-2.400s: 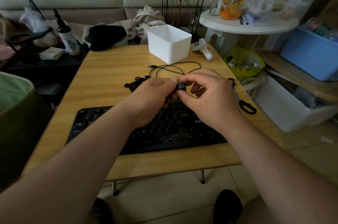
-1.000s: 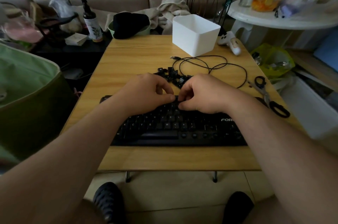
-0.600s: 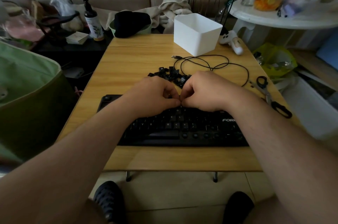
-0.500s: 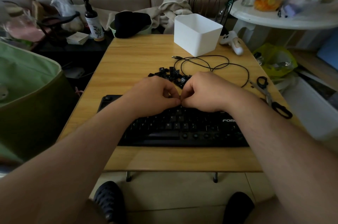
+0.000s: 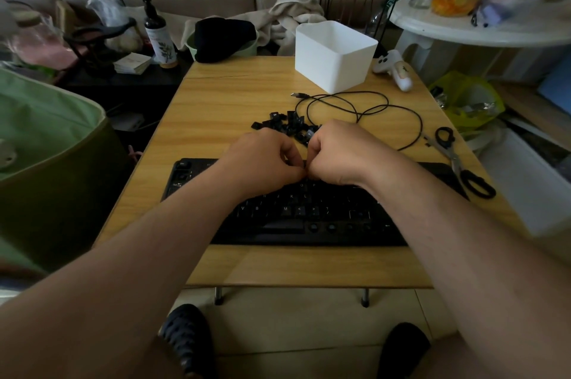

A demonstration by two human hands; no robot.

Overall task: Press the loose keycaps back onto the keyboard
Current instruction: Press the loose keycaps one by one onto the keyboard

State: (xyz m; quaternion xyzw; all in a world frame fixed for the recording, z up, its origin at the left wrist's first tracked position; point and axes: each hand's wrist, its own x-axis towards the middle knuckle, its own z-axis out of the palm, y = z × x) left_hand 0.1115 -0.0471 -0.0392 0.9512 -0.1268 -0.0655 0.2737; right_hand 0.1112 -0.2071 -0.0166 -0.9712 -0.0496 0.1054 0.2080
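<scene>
both hands (image 5: 306,159) — still on keyboard (image 5: 309,211)

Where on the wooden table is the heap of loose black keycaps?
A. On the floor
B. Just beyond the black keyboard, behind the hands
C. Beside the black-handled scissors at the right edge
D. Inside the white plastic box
B: the heap of loose black keycaps lies on the wooden table just past the black keyboard, behind the left hand and right hand.

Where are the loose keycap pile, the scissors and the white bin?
loose keycap pile (image 5: 285,124), head view, middle of the heap.
scissors (image 5: 456,159), head view, blades near the pivot.
white bin (image 5: 327,68), head view, front wall.
</scene>
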